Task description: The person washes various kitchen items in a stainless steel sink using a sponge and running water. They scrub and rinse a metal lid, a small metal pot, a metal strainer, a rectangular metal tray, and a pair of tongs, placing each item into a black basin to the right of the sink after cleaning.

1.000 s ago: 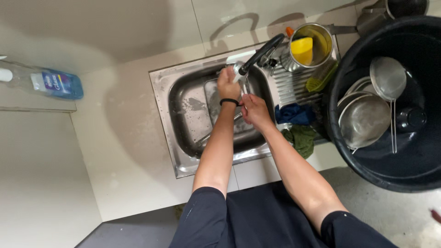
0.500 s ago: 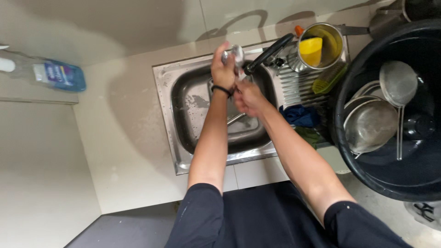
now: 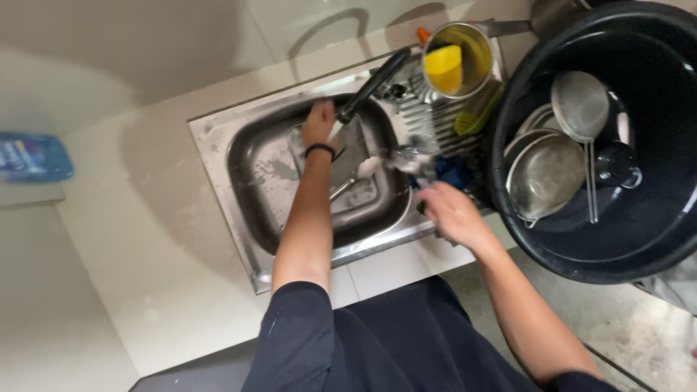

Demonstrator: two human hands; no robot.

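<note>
At the far left a blue bottle (image 3: 33,156) lies on its side on the pale counter (image 3: 138,239), well apart from your work. The steel sink (image 3: 218,138) follows — wet, with a flat metal tray (image 3: 348,163) resting in its basin. Your left hand (image 3: 319,125), a dark band at the wrist, reaches into the basin under the black faucet (image 3: 372,83); its fingers lie against the tray's upper edge, though I cannot tell whether they grasp it. Your right hand (image 3: 451,210) sits over the sink's right rim, closed around a small metal utensil (image 3: 410,161) that is blurred and carries foam at its tip. Behind it, on the ribbed drainboard, stands a steel pot (image 3: 479,54) holding a yellow sponge (image 3: 443,69). At the right a large black tub (image 3: 639,239) holds steel bowls (image 3: 544,174) and a strainer (image 3: 579,105).
</note>
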